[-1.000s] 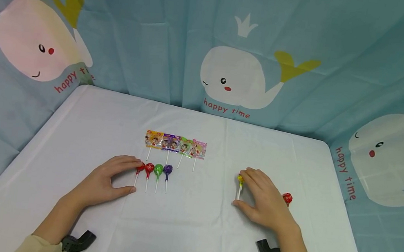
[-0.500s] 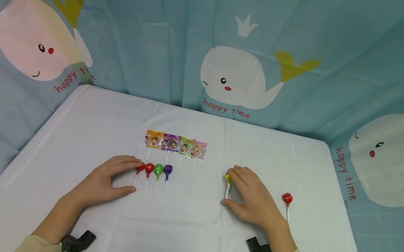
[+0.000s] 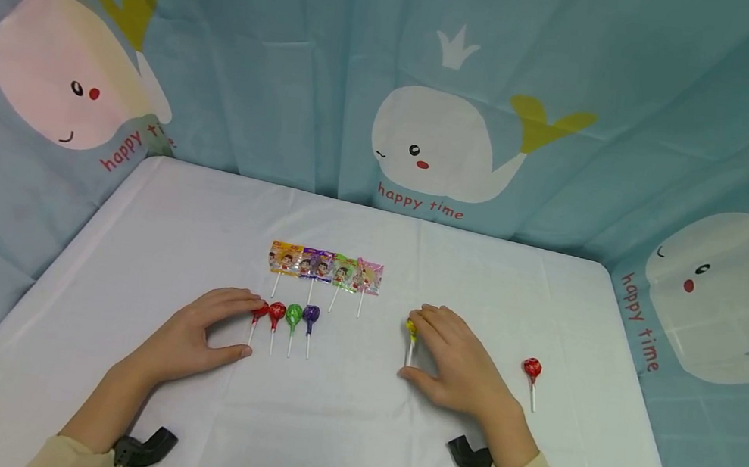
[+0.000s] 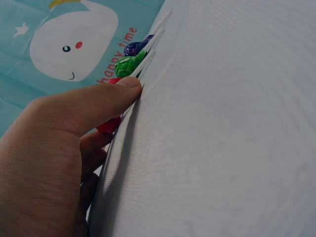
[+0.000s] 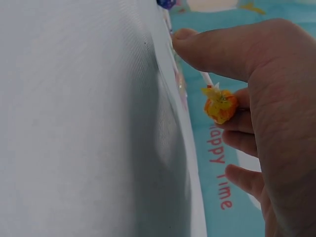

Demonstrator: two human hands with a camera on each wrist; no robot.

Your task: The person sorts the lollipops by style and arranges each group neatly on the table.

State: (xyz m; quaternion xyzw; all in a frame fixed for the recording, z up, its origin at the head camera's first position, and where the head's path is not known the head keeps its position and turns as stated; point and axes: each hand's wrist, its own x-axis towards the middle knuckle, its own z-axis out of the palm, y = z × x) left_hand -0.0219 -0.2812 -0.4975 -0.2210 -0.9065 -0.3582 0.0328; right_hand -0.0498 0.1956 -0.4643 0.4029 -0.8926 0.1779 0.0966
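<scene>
My left hand [image 3: 196, 333] is at the left end of a row of ball lollipops, pinching a red lollipop [image 3: 259, 312] lengthwise, fingertips at the candy and thumb by the stick's lower end. Beside it lie a second red lollipop [image 3: 277, 311], a green lollipop [image 4: 129, 66] and a purple lollipop [image 3: 311, 315], sticks toward me. Right of the row, my right hand [image 3: 460, 360] holds a yellow lollipop [image 5: 220, 106] the same way, fingers at the candy and thumb at the stick end. In the right wrist view the thumb hides part of its stick.
Behind the row lie several flat-wrapped lollipops: orange [image 3: 286, 258], purple [image 3: 316, 265], green [image 3: 345, 272] and pink [image 3: 370, 277]. Another red lollipop [image 3: 532, 368] lies alone at the right. A whale-print curtain [image 3: 279, 102] hangs beyond the white-covered table [image 3: 325, 441].
My right hand has moved left with the yellow lollipop, toward the row, bringing the lone red lollipop at the right fully into view. My left hand stays where it was.
</scene>
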